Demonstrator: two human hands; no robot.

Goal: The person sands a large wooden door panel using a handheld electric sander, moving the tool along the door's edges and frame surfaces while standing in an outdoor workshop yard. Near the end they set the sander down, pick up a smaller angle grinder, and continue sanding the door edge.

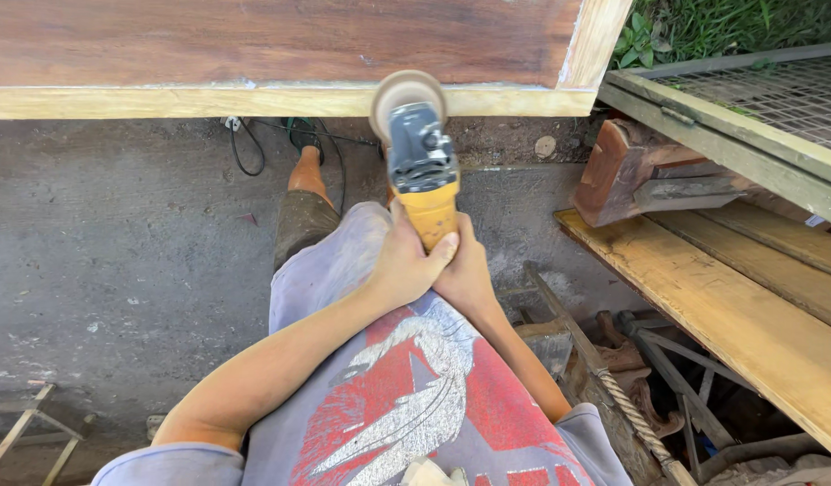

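Note:
A yellow and grey angle grinder (422, 171) with a round sanding disc (402, 93) points away from me. The disc meets the pale front edge of a large reddish-brown wooden panel (253, 40) that spans the top of the view. My left hand (406, 261) wraps the yellow handle from the left. My right hand (465, 274) grips the same handle from the right, partly behind the left one. Both forearms reach forward over my printed grey and red shirt.
Long pale planks (731, 297) lie at the right beside a dark wood block (632, 166) and a wire-mesh frame (776, 99). Metal rods and a twisted bar (627, 405) lie lower right. A black cord (253, 148) runs over the concrete floor by my foot (306, 171).

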